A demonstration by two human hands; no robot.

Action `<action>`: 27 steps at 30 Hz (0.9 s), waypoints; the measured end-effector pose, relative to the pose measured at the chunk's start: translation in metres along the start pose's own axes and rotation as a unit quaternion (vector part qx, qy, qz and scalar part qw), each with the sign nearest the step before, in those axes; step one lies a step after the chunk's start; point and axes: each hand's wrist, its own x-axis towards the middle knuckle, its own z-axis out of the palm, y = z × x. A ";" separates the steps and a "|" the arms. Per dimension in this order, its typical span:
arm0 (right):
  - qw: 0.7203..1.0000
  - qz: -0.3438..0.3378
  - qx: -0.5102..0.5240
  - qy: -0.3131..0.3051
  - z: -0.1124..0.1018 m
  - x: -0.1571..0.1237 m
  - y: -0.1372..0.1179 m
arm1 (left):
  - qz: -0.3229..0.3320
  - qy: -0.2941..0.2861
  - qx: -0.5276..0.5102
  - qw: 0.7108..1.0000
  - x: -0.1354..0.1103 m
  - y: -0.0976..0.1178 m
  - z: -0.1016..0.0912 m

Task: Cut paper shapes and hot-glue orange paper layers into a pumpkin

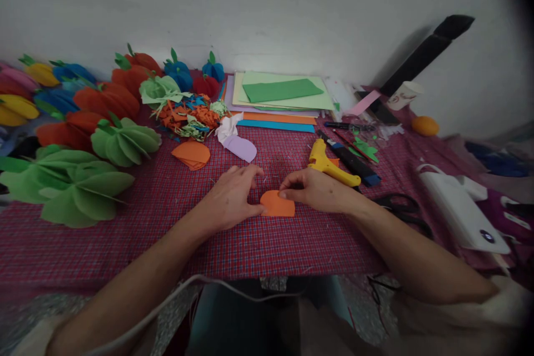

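Note:
A folded orange paper piece (275, 206) with a rounded top lies on the checked tablecloth before me. My right hand (315, 189) pinches its upper right side between thumb and fingertips. At its left edge rests the thumb of my left hand (233, 197), whose other fingers are spread and curved above the cloth. Farther off lie a stack of orange paper shapes (191, 154) and a lilac paper piece (242, 148), the latter beside crumpled white paper (228, 127). Just beyond my right hand is a yellow glue gun (325, 162).
Paper pumpkins (108, 100) crowd the left, near a heap of paper shreds (192, 114). Coloured sheets (283, 92) lie by the wall. To the right are a dark blue cutter (354, 158), black scissors (400, 206), a paper cup (404, 94) and a white power bank (461, 208). A white cable (233, 288) crosses the front.

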 end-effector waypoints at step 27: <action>0.928 -0.156 -0.340 0.010 0.011 -0.025 -0.021 | 0.005 0.005 0.015 1.000 0.001 0.002 0.000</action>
